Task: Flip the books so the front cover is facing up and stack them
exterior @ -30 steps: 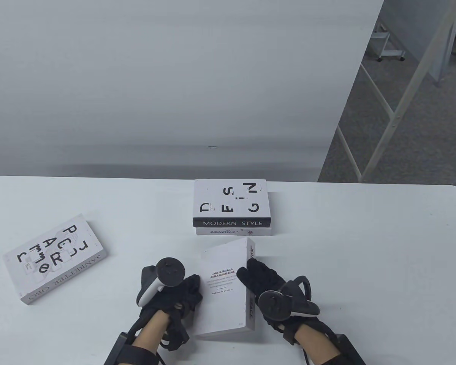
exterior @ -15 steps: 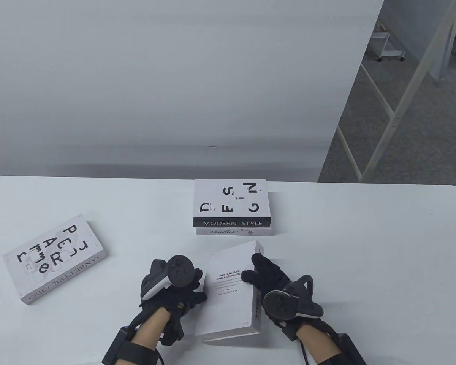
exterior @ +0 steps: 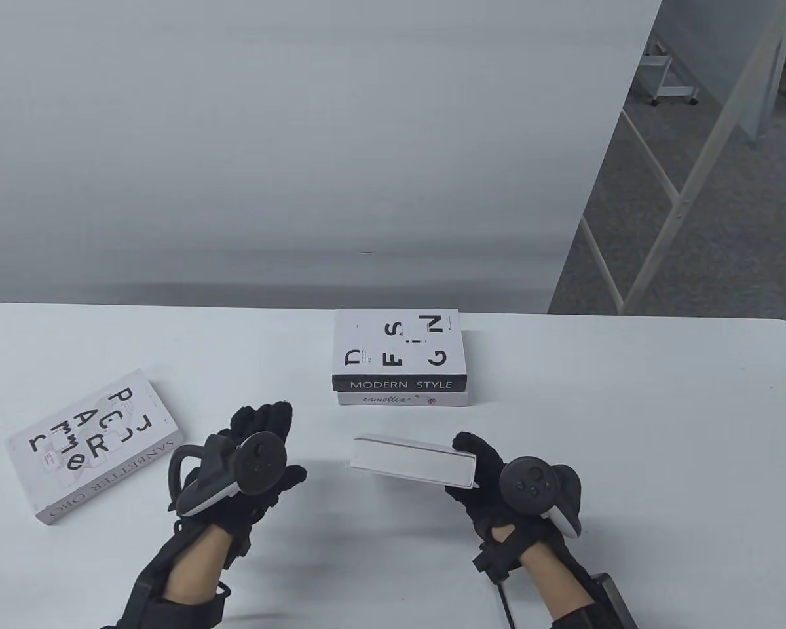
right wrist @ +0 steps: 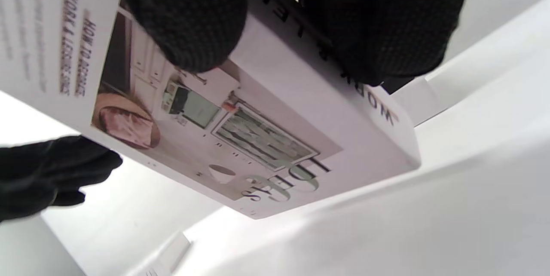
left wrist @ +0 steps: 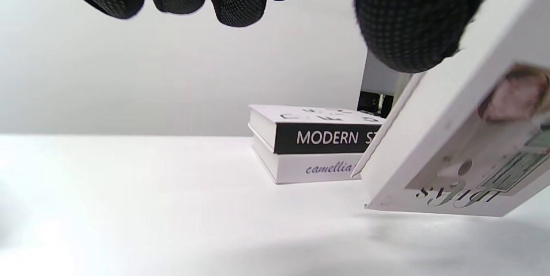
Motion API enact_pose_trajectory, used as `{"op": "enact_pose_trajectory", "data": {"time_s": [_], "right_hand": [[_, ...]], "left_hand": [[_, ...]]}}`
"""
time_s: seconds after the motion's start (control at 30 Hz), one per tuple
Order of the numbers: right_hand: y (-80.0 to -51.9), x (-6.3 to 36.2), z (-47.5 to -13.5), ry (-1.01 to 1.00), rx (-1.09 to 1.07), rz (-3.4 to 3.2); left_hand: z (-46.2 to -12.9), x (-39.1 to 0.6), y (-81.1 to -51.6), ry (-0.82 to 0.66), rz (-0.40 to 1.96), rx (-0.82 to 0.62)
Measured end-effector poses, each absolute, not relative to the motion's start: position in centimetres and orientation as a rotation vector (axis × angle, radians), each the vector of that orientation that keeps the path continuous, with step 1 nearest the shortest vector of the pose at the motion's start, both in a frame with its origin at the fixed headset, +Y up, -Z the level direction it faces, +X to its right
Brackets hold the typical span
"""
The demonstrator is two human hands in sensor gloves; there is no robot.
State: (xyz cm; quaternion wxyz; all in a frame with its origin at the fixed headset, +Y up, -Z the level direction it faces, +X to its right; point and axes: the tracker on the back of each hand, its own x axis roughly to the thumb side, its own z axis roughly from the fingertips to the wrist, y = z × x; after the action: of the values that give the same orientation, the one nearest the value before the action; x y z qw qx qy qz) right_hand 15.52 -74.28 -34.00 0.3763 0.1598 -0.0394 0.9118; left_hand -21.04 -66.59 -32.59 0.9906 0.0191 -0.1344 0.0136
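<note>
Tipped up off the worktop [exterior: 629,406], the white book [exterior: 414,460], no longer lying back-cover-up as a second ago but raised on edge in mid-flip, pictured front cover [right wrist: 223,138] turned downward and leftward. Gripped at its right end by the right hand [exterior: 491,478], thumb and fingers clamped across the spine. Let go by the left hand [exterior: 255,452], drawn aside with fingers spread. Waited just beyond, the two-book stack [exterior: 399,357], DESIGN cover up; lay apart at left, the slanted book [exterior: 92,445]. Half done, by the look of it.

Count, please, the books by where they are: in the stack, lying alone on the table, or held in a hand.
In the stack: 2, the MODERN STYLE book on the camellia book
Lying alone: 1, the SANBETTER book
Held by the right hand: 1, the white book
Total: 4
</note>
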Motion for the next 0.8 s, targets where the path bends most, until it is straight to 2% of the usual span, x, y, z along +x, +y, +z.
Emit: {"op": "enact_pose_trajectory", "data": {"time_s": [0.3,0.57,0.8], "right_hand": [[-72.8,15.4,-35.4,-0.025,0.207,2.059],[-71.7,12.5,-39.1,0.100,0.039,1.851],[-73.2,9.4,-43.0,0.260,-0.146,1.625]], "left_hand": [[-30.8,-20.8,-64.0,-0.281,-0.058,0.101],[-30.0,-22.3,-62.6,-0.268,0.003,0.131],[-29.6,-22.6,-62.3,-0.272,-0.012,0.131]]}}
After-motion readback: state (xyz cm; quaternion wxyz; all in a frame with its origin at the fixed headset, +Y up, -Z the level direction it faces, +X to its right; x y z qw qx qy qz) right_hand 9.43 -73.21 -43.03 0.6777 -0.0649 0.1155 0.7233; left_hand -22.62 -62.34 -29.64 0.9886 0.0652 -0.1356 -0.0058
